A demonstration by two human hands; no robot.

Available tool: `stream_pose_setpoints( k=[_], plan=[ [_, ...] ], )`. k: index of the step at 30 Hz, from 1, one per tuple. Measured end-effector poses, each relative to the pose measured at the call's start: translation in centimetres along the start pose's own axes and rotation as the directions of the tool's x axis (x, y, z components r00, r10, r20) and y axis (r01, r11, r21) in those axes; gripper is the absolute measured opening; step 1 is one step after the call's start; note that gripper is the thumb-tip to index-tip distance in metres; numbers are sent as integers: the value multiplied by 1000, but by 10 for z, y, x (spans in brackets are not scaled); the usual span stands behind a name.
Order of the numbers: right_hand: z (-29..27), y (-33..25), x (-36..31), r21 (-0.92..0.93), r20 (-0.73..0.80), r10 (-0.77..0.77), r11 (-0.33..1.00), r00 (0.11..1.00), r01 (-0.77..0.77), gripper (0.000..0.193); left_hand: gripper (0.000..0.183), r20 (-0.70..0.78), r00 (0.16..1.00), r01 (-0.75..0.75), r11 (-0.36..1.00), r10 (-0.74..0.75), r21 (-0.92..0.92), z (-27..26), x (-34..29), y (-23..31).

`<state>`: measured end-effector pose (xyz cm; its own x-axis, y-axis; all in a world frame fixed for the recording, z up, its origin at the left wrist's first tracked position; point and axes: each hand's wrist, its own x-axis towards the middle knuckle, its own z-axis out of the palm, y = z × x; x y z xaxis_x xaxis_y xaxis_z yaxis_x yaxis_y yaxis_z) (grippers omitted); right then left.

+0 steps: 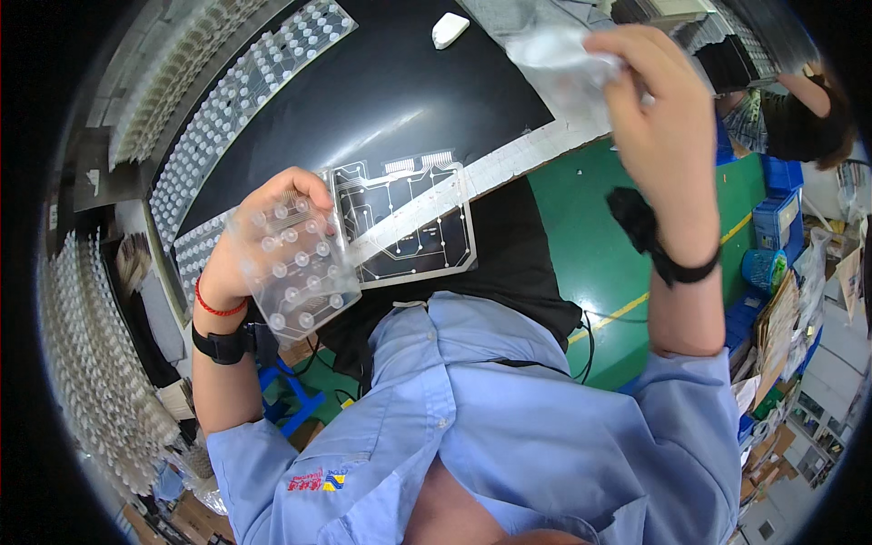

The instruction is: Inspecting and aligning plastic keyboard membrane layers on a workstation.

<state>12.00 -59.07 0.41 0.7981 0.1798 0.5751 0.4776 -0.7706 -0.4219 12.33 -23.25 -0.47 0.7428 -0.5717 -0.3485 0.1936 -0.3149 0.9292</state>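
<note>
My left hand is closed on a clear plastic sheet with rows of round domes, tilted in front of my wrist. Just to its right, a transparent circuit sheet with silver printed traces lies across the table's white front edge, partly overhanging my lap. My right hand is raised at the upper right, slightly blurred. Between its thumb and fingers is a crumpled clear plastic film, whose far end is smeared by motion.
A black work surface has a small white block on it. Long sheets of white domes line its left side. Blue bins stand on the right over green floor. Another person is at the far right.
</note>
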Motion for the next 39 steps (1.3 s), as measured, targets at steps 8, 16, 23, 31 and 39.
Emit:
stream_pose_setpoints(
  k=[8, 16, 23, 31, 39],
  plan=[
    [19, -24, -41, 111, -57, 90, 990, 994, -83, 16, 66, 31, 990, -135, 991, 136, -18, 3, -18, -2],
    [35, -15, -58, 78, -116, 56, 996, 992, -47, 32, 41, -185, 939, -226, 926, 289, 303, -12, -56, 4],
    [29, -2, -22, -284, -245, 8, 955, 970, -80, 31, 42, -299, 927, -7, 807, 227, 590, -46, -66, 22],
    [43, -7, -11, 1, -81, 127, 992, 989, -127, 25, 57, 30, 994, -79, 517, 103, 852, -4, -44, 25],
    [-60, -24, -33, 277, 938, -205, 927, 278, -253, 23, 58, -50, 996, 2, 541, 74, 841, -10, -55, 26]
  ],
)
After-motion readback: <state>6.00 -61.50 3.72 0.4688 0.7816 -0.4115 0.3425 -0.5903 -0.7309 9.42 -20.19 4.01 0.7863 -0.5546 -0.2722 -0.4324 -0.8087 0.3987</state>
